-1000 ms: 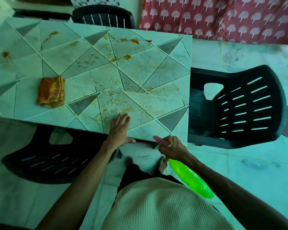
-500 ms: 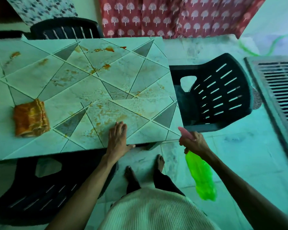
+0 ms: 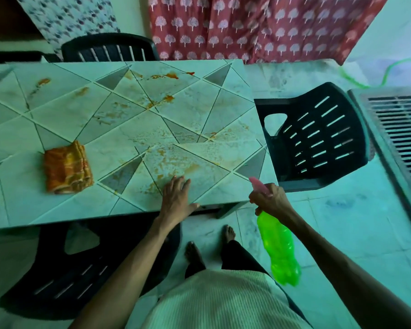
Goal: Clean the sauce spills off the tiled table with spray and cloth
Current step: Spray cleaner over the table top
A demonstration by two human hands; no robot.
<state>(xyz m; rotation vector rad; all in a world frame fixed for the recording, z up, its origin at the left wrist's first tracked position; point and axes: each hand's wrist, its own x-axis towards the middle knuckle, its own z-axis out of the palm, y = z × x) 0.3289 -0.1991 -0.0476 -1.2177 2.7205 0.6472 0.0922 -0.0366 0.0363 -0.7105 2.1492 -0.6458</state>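
Note:
The tiled table [image 3: 57, 205] carries orange sauce smears, thickest near its far edge [image 3: 169, 76] and in front of my left hand. My left hand [image 3: 176, 200] rests flat on the near edge, fingers straight. My right hand [image 3: 269, 199] grips the neck of a bright green spray bottle [image 3: 279, 250] with a pink nozzle [image 3: 258, 182], just off the table's near right corner; the bottle hangs down toward the floor. A folded orange cloth [image 3: 67, 167], stained with sauce, lies on the table to the left, apart from both hands.
Black plastic chairs stand at the right end [image 3: 318, 136], the far side [image 3: 109, 49] and under the near edge [image 3: 81, 269]. A floor grate [image 3: 399, 143] lies at far right. A red patterned curtain [image 3: 259, 27] hangs behind. My bare feet [image 3: 195, 255] stand on floor tiles.
The view has swung right. My right hand with the bottle has moved from below the table's near edge out to beside its right corner. My left hand has stayed on the edge.

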